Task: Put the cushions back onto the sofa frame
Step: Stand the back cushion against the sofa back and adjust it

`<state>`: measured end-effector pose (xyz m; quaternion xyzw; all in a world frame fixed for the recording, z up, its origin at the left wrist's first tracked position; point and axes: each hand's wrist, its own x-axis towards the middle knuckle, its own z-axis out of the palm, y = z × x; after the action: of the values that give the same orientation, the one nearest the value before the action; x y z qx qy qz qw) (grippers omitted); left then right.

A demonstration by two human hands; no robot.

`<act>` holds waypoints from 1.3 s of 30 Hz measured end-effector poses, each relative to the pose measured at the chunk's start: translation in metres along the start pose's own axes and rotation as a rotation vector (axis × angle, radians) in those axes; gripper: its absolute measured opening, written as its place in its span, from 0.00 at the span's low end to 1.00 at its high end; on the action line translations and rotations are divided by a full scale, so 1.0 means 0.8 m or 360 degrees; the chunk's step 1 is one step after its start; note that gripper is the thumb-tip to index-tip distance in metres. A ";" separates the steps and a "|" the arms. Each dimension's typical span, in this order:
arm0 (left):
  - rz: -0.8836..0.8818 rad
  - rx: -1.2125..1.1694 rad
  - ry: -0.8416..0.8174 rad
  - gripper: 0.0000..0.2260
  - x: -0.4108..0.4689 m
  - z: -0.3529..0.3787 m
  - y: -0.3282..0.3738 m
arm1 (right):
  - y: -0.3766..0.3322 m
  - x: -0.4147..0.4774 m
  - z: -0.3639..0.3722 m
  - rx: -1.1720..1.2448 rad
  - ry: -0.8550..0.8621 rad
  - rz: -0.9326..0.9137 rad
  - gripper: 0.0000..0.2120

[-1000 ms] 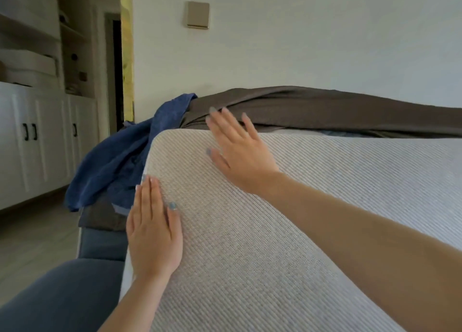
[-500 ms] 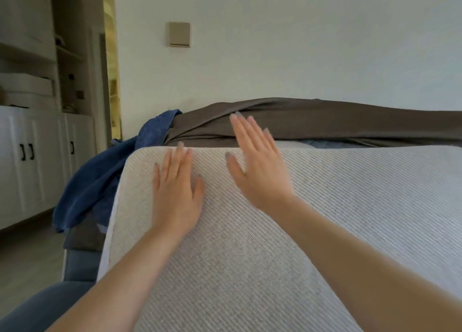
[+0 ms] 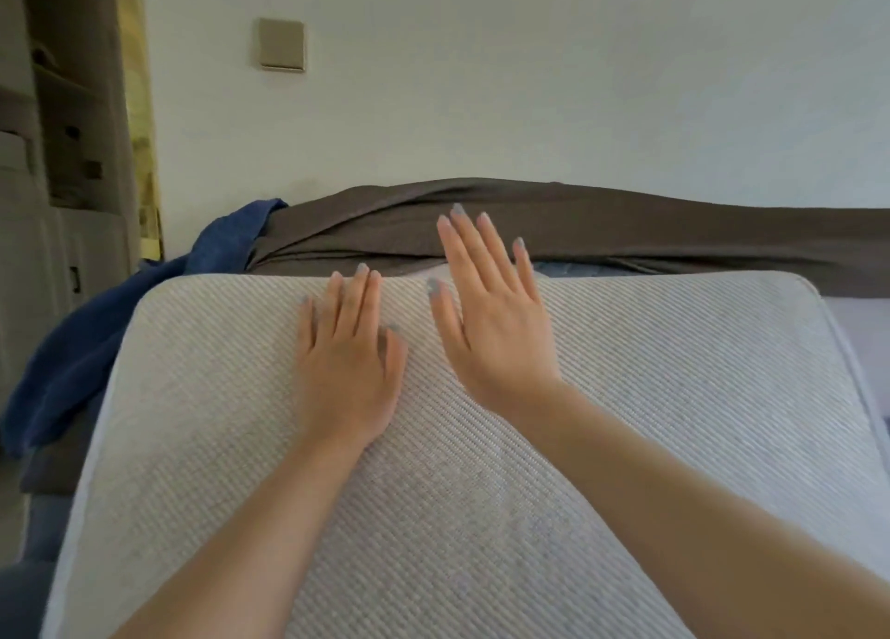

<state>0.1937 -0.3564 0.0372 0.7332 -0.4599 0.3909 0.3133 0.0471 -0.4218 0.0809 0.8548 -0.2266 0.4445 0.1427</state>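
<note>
I see one big cushion [image 3: 626, 422] right in front of me. It is pale grey with thin slanted lines in the cloth, and it fills most of the bottom of my view. Its far edge runs across the middle, with one round corner on the far left and one on the far right. Both hands are on top of it, near the middle of that far edge. Both arms reach over it from the near side.

The left hand [image 3: 349, 369] lies flat on the cushion, palm down. Its fingers are straight and close together, and the tips come just up to the far edge. It rests on the cloth and does not grab anything.

The right hand [image 3: 496, 330] is just beside the left one, on its right, and the two do not touch. Its fingers are straight too, a bit spread out, and it holds nothing. The fingertips go past the far edge of the cushion, in front of the brown cloth [image 3: 626, 224]. The heel of this hand is down by the cushion, but I cannot tell if the whole palm touches it.

The brown cloth lies in long folds behind the cushion's far edge, from left to right. A blue cloth [image 3: 96, 330] hangs down past the far left corner. Below the cushion's left edge I see a dark blue-grey bit of the sofa [image 3: 38, 527]. Behind it all is a pale wall [image 3: 578, 84] with a small square switch plate [image 3: 282, 44], and pale cupboards [image 3: 29, 263] stand at the far left
</note>
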 end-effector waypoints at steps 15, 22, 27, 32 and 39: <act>-0.0029 0.0003 -0.0001 0.29 -0.003 0.000 0.003 | 0.031 -0.018 -0.026 -0.0027 0.0072 0.0025 0.29; 0.0002 -0.0069 0.0051 0.28 -0.004 -0.006 0.006 | 0.058 -0.019 -0.032 0.0121 -0.0140 0.0318 0.30; 0.0173 -0.0019 0.0071 0.28 -0.013 -0.001 0.004 | 0.087 -0.051 -0.019 -0.0247 -0.0288 0.0018 0.30; 0.0205 -0.0032 0.0050 0.28 -0.011 0.000 0.003 | 0.096 -0.050 -0.033 -0.0143 0.0027 0.0221 0.29; 0.0192 -0.0013 0.0056 0.28 -0.009 -0.002 0.001 | 0.116 -0.055 -0.042 -0.0186 0.0061 0.0280 0.29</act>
<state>0.1903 -0.3527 0.0317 0.6957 -0.4993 0.4202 0.3002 -0.0466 -0.4749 0.0674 0.8131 -0.3236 0.4577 0.1571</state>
